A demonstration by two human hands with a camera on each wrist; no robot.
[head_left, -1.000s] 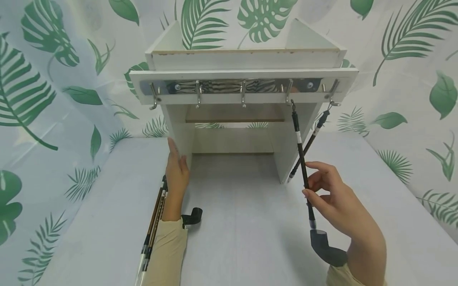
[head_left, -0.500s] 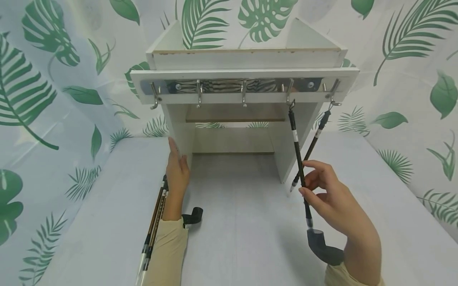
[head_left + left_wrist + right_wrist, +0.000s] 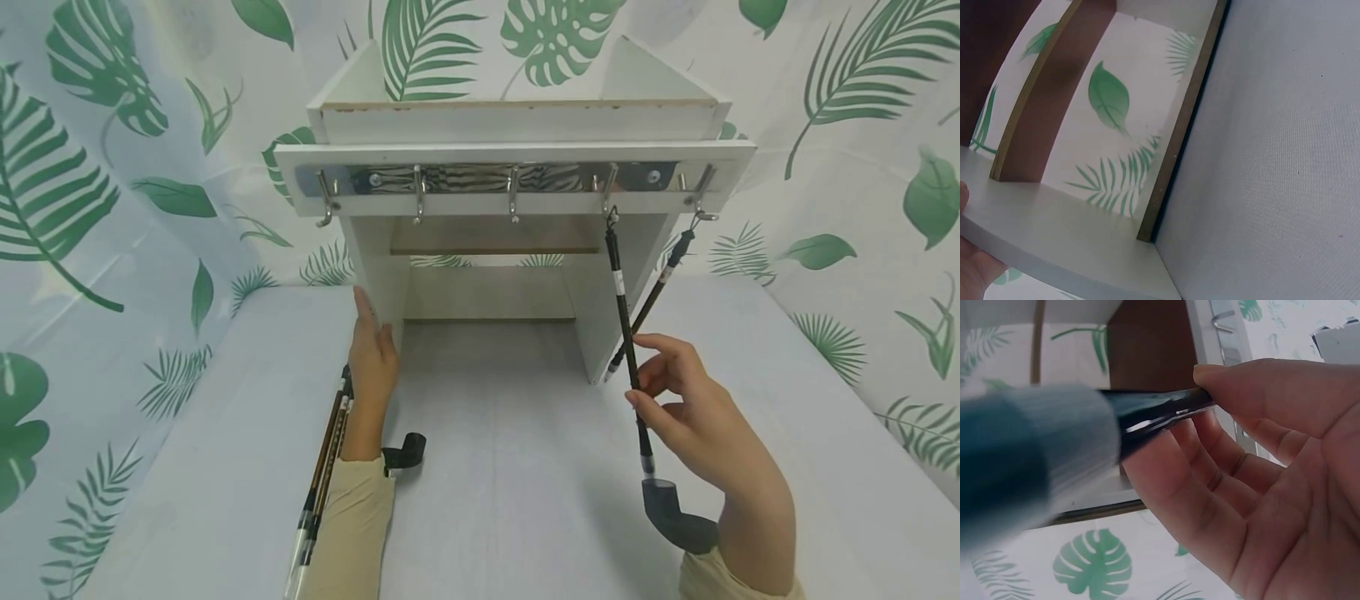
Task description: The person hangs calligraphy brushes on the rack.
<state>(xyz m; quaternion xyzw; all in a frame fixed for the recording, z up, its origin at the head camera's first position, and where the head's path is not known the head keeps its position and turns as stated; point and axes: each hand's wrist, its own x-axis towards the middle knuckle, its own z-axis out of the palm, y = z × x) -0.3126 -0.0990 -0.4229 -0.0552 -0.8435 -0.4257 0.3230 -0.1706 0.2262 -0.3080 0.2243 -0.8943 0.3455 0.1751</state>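
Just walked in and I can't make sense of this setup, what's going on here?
A person is hanging calligraphy brushes on a white rack's hooks. The right hand pinches the shaft of a brush whose loop is on the fourth hook; another brush hangs from the fifth. The left hand rests flat against the rack's left side panel, with more brushes lying on the table beside that forearm.

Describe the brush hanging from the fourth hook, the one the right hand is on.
The brush is long and slim, with a dark glossy handle and a pale band near its top. A small loop hangs it from the fourth hook of the metal rail. It hangs nearly upright, its grey bristle tip lowest. The right hand pinches its lower handle between thumb and fingers.
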